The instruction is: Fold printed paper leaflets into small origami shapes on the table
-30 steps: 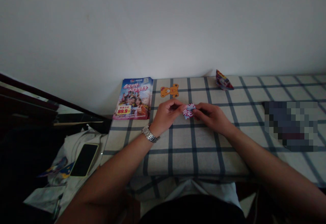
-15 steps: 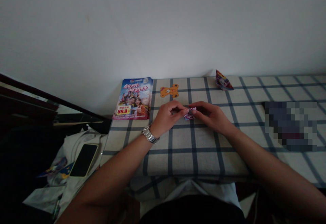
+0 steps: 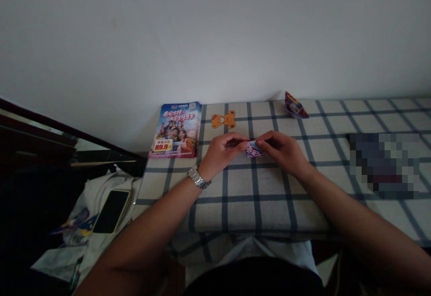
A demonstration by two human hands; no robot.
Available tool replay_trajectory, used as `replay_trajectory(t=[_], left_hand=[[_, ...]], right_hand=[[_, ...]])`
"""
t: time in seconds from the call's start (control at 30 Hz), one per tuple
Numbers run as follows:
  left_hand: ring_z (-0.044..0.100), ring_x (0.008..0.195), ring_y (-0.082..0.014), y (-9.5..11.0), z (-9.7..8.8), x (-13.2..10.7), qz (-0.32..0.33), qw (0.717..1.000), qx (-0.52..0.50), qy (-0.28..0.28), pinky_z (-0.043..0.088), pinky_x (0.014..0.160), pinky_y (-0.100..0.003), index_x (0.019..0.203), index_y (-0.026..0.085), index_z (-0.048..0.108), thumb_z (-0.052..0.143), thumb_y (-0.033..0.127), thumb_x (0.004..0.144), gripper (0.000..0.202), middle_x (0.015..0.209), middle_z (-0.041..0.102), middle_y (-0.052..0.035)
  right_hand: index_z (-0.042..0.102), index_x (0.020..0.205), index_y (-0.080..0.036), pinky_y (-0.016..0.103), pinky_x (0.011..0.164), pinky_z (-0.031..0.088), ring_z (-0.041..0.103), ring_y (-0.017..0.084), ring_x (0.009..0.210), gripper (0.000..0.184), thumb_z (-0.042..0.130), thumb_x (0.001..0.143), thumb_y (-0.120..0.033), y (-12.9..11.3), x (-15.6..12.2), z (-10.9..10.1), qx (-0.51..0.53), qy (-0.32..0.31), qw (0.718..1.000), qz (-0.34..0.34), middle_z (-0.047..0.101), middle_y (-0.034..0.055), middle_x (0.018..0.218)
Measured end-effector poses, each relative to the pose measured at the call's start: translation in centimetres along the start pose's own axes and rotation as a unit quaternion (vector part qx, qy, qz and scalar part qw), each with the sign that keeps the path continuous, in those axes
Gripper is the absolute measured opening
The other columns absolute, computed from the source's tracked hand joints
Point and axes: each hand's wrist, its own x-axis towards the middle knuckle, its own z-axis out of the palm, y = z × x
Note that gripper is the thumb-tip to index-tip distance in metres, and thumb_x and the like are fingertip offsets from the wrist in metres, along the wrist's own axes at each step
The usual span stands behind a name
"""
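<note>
A small folded piece of printed paper [image 3: 254, 151], pink, white and blue, is pinched between both my hands just above the checked tablecloth [image 3: 256, 197]. My left hand [image 3: 220, 152], with a metal watch [image 3: 198, 177] on its wrist, grips the paper's left edge with thumb and fingers closed. From the other side, my right hand [image 3: 283, 150] has its fingers curled over the paper's right part. Both hands meet at the paper near the table's middle.
A colourful flyer [image 3: 177, 130] lies at the table's far left corner, an orange bear sticker [image 3: 224, 120] beside it. A folded paper shape [image 3: 295, 106] stands by the wall. A blurred-out patch [image 3: 385, 163] covers the table's right. A phone [image 3: 111, 211] rests on cloth to the left.
My right hand's fingers have closed further over the paper, and the piece has flattened and turned slightly between the two hands. The arms have hardly shifted.
</note>
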Motion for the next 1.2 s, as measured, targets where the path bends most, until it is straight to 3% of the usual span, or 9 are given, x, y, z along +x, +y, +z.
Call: replay_trajectory(t=[0.2, 0.43, 0.67, 0.87, 1.2], left_hand=[[0.074, 0.089, -0.0149, -0.04, 0.03, -0.07, 0.014, 1.000, 0.003, 0.010, 0.060, 0.082, -0.025, 0.101, 0.018, 0.077, 0.075, 0.038, 0.093, 0.022, 0.097, 0.079, -0.0057], [0.071, 0.079, -0.0129, 0.15, -0.06, -0.22, 0.029, 0.997, 0.065, 0.026, 0.057, 0.074, -0.023, 0.094, 0.017, 0.076, 0.074, 0.033, 0.093, 0.015, 0.088, 0.076, -0.0038], [0.070, 0.078, -0.0117, 0.72, 0.10, -0.32, 0.048, 0.991, 0.127, 0.011, 0.056, 0.073, -0.022, 0.090, 0.019, 0.075, 0.072, 0.023, 0.093, 0.006, 0.086, 0.077, -0.0017], [0.072, 0.079, -0.0123, 0.91, 0.26, -0.38, 0.046, 0.990, 0.132, 0.013, 0.058, 0.074, -0.023, 0.092, 0.019, 0.076, 0.071, 0.024, 0.093, 0.006, 0.088, 0.078, -0.0018], [0.077, 0.087, -0.0163, 0.28, 0.50, -0.35, -0.011, 0.999, 0.051, 0.003, 0.063, 0.080, -0.026, 0.106, 0.018, 0.076, 0.078, 0.037, 0.090, 0.025, 0.100, 0.080, -0.0055]], right_hand=[[0.074, 0.097, -0.022, 0.033, 0.070, 0.053, 0.069, 0.020, 0.078, 0.026, 0.070, 0.096, -0.047, -0.12, 0.09, 0.10, 0.032, 0.000, 0.999, 0.004, 0.076, 0.0051, 0.089], [0.072, 0.099, -0.021, 0.031, 0.068, 0.052, 0.067, 0.018, 0.077, 0.025, 0.070, 0.095, -0.046, -0.33, -0.03, 0.29, 0.054, -0.044, 0.997, 0.017, 0.075, 0.0043, 0.089], [0.072, 0.102, -0.022, 0.029, 0.063, 0.047, 0.063, 0.017, 0.072, 0.026, 0.068, 0.097, -0.047, -0.13, -0.22, 0.46, 0.011, -0.082, 0.996, 0.015, 0.072, 0.0025, 0.086], [0.071, 0.098, -0.022, 0.029, 0.062, 0.045, 0.060, 0.016, 0.069, 0.023, 0.067, 0.097, -0.044, -0.17, -0.17, 0.43, -0.022, -0.071, 0.997, 0.007, 0.071, 0.0013, 0.083], [0.071, 0.096, -0.021, 0.030, 0.062, 0.046, 0.062, 0.017, 0.070, 0.026, 0.069, 0.096, -0.047, -0.01, -0.03, 0.37, -0.005, -0.009, 1.000, 0.014, 0.072, 0.0032, 0.083]])
